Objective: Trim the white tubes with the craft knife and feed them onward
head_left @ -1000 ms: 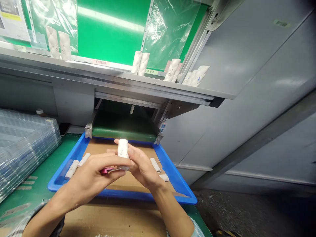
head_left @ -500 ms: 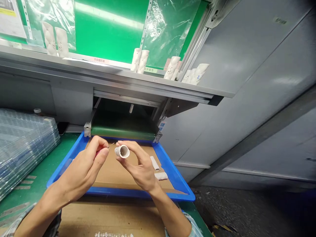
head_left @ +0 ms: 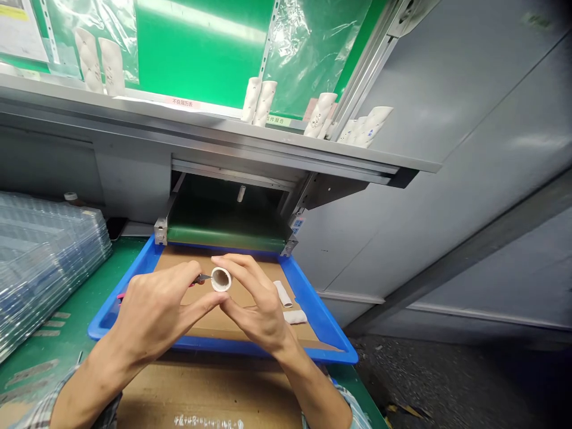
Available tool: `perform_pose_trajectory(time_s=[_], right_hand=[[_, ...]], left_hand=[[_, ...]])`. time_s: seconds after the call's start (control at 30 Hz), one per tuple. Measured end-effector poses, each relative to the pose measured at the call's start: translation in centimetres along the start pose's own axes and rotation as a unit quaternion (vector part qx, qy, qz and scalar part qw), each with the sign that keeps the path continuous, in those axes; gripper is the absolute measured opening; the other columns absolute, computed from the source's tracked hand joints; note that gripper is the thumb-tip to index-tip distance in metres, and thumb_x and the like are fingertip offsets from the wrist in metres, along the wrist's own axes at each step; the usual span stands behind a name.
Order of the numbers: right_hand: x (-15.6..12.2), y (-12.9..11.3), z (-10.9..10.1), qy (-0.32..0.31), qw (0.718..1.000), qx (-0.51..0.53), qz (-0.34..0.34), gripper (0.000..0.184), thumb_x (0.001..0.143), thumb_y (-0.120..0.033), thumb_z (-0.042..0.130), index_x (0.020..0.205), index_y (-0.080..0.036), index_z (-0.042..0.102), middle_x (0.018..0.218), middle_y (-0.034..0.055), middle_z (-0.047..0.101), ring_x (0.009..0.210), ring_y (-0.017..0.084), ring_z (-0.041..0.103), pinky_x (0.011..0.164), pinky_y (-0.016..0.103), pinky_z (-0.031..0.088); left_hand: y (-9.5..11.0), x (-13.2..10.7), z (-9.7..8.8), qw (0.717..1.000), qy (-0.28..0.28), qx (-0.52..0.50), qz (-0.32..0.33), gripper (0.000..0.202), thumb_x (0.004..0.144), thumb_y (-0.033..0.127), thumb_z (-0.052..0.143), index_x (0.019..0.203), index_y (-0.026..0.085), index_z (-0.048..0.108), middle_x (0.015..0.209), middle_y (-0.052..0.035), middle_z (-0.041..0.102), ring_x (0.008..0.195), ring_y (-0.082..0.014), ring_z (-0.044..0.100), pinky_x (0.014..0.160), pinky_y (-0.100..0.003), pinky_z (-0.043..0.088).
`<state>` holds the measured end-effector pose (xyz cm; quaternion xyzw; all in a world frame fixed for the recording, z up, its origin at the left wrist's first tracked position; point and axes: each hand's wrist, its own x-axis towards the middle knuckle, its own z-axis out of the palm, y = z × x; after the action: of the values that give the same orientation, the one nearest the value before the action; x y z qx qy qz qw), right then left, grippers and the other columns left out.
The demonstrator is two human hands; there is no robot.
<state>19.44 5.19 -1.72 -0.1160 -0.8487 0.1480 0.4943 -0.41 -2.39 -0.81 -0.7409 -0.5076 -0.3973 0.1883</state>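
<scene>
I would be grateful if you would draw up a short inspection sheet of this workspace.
Surface: green table, bearing a blue tray lined with brown cardboard.
Things in hand: white tube, open end facing the camera; small bladed tool, its tip at the tube's rim, contact unclear.
Clutter: stack of clear plastic trays at the left; two loose tubes at the right inside the blue tray.
Hands: right hand grips the white tube; left hand holds the bladed tool.
Cables: nothing seen.
Surroundings: grey shelf holding more white tubes; green belt at the tray's far edge; grey panels at the right.
</scene>
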Motion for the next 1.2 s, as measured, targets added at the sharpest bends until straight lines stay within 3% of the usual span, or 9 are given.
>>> perform_pose_trajectory(time_s=[0.17,0.4,0.67,0.8,0.97,1.1,1.2], right_hand=[[0.0,-0.1,-0.06,0.003,1.0,-0.012,0.004,0.051,0.103,-0.012,0.071,0.15,-0.029,0.064,0.133,0.0087,0.069,0.121,0.022,0.071,0.108,0.035,0.06],[0.03,-0.28,-0.11,0.007,1.0,-0.03,0.001,0.051,0.103,-0.011,0.071,0.15,-0.029,0.063,0.134,0.0096,0.07,0.124,0.023,0.071,0.109,0.037,0.06],[0.13,-0.49,-0.11,0.021,0.999,-0.036,-0.014,0.05,0.103,-0.01,0.07,0.149,-0.029,0.064,0.132,0.009,0.071,0.122,0.023,0.071,0.108,0.037,0.06],[0.11,-0.43,-0.16,0.023,0.999,-0.045,-0.016,0.05,0.102,-0.01,0.071,0.148,-0.029,0.065,0.131,0.0088,0.072,0.121,0.023,0.072,0.107,0.038,0.061],[0.07,-0.4,-0.23,0.023,0.999,-0.034,-0.011,0.046,0.103,-0.014,0.073,0.145,-0.03,0.066,0.132,0.0093,0.075,0.121,0.025,0.074,0.106,0.04,0.062],[0.04,-0.26,0.01,0.038,0.996,0.044,0.07,0.034,0.102,-0.024,0.078,0.134,-0.026,0.068,0.128,0.0091,0.08,0.119,0.025,0.077,0.108,0.04,0.062],[0.21,0.13,0.13,0.052,0.958,0.217,0.182,0.036,0.1,-0.042,0.081,0.126,-0.023,0.065,0.118,0.0093,0.083,0.108,0.024,0.08,0.101,0.039,0.064]], left_hand=[[0.15,0.07,0.03,1.0,-0.005,0.021,-0.004,0.051,0.115,0.059,0.042,0.099,0.021,0.072,0.081,0.0017,0.08,0.063,-0.0163,0.074,0.058,-0.031,0.038],[0.57,0.01,-0.12,0.997,-0.003,0.072,0.005,0.055,0.117,0.056,0.038,0.083,0.022,0.065,0.064,0.0034,0.065,0.054,-0.0153,0.063,0.054,-0.032,0.032],[0.92,0.01,-0.34,0.994,0.007,0.11,0.022,0.058,0.118,0.053,0.034,0.076,0.023,0.059,0.061,0.0023,0.061,0.052,-0.0152,0.059,0.053,-0.032,0.031],[0.98,-0.07,-0.36,0.996,-0.011,0.083,0.018,0.054,0.118,0.051,0.036,0.078,0.023,0.059,0.063,0.0029,0.063,0.053,-0.0155,0.059,0.055,-0.033,0.031],[0.84,-0.08,-0.26,0.999,-0.044,-0.029,0.01,0.046,0.117,0.047,0.044,0.082,0.024,0.063,0.065,0.005,0.063,0.053,-0.0135,0.053,0.055,-0.03,0.034],[0.5,0.03,-0.44,0.993,-0.031,-0.115,-0.026,0.038,0.112,0.046,0.055,0.085,0.023,0.066,0.063,0.0064,0.058,0.05,-0.0112,0.046,0.049,-0.026,0.035],[0.26,0.14,-0.47,0.985,-0.019,-0.169,-0.038,0.023,0.108,0.046,0.064,0.112,0.024,0.069,0.083,0.004,0.072,0.059,-0.0095,0.058,0.056,-0.02,0.047]])
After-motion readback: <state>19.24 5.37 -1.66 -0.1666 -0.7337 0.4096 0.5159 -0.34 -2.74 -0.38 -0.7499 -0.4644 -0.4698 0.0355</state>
